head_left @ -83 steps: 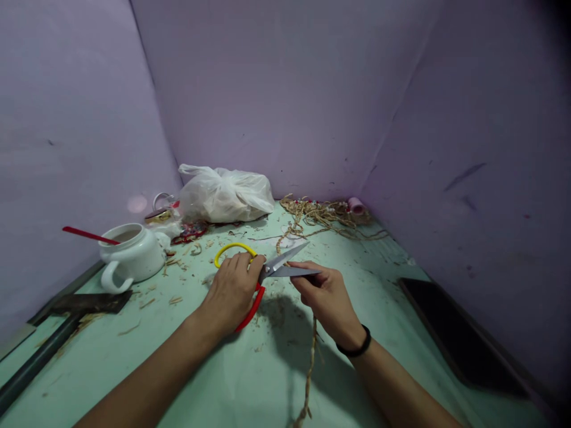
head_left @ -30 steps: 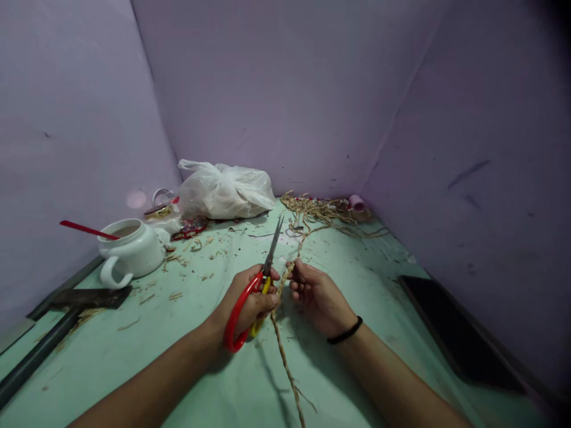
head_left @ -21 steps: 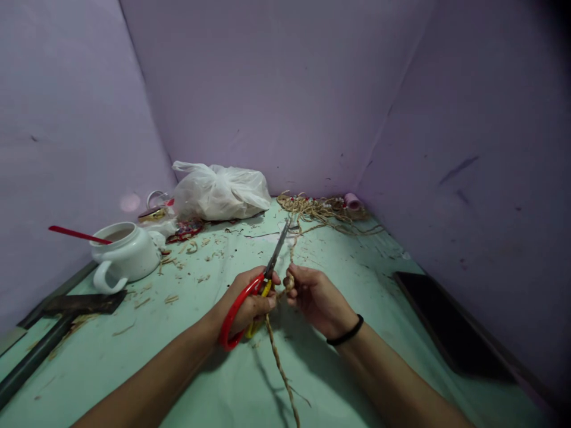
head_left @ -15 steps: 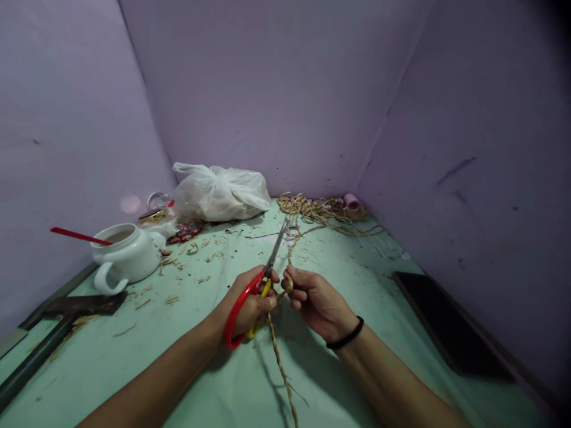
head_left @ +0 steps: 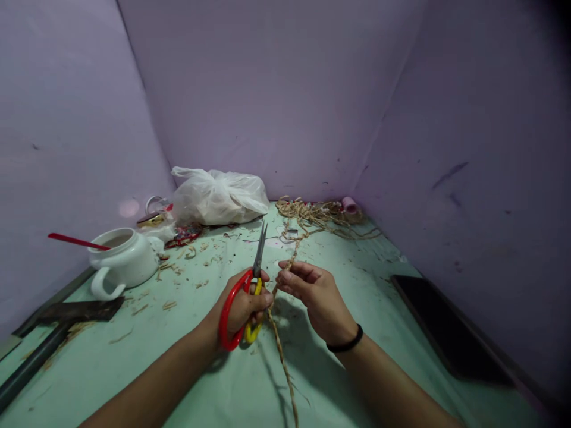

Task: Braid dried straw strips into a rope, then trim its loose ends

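Scissors [head_left: 234, 309] with one red and one yellow handle lie in my left hand [head_left: 243, 306], their closed blades pointing away from me. Between that hand's thumb and fingers I also pinch a twisted straw-coloured cord [head_left: 280, 351], whose near end runs down toward me with a loose fibre sticking out. My right hand [head_left: 316, 294], with a black band [head_left: 347, 339] at the wrist, has its thumb and fingertips closed on the same cord a little farther along. Beyond the fingers the cord goes on toward a tangled pile of cord [head_left: 307, 214] at the back.
At the left stand a white pot [head_left: 127, 264] with a red stick [head_left: 78, 241] in it and a dark hammer-like tool [head_left: 80, 310]. A tied white plastic bag [head_left: 223, 199] sits at the back, near a pink spool [head_left: 349, 205]. A dark flat slab [head_left: 446, 330] lies right. Straw scraps litter the table.
The scissor blades have swung left and more upright. My right fingers have shifted on the cord, and the small loop there has straightened. The camera view has shifted slightly.
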`<state>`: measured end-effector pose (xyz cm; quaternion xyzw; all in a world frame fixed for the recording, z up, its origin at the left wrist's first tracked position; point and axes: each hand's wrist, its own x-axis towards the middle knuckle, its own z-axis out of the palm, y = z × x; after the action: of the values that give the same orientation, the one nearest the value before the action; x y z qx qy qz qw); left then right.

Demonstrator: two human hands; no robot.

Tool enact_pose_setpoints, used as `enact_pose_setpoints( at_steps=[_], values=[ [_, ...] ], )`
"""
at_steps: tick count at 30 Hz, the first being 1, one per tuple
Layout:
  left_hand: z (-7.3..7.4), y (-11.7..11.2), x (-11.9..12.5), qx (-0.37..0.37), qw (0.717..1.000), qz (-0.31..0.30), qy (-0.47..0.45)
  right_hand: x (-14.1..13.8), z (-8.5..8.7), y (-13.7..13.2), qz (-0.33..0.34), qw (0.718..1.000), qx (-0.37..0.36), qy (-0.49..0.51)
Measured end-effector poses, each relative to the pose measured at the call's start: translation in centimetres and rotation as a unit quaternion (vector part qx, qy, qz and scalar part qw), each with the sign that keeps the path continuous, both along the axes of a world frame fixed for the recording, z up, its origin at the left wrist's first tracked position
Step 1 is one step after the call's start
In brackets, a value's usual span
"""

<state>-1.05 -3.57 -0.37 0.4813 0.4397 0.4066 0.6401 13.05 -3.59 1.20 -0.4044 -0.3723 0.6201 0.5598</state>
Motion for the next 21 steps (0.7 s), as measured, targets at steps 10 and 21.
enact_pose_setpoints(
  at_steps=[10,21],
  values=[
    [1.2,0.4,-2.6,0.317,0.871,0.021,0.375,0.4,0.4,0.2,-0.038,0.999,-0.024,0.014],
    [0.7,0.9,-2.0,0.428,0.695,-0.010,0.578,0.3,0.4,-0.1,-0.016,1.000,0.012,0.001]
  ],
)
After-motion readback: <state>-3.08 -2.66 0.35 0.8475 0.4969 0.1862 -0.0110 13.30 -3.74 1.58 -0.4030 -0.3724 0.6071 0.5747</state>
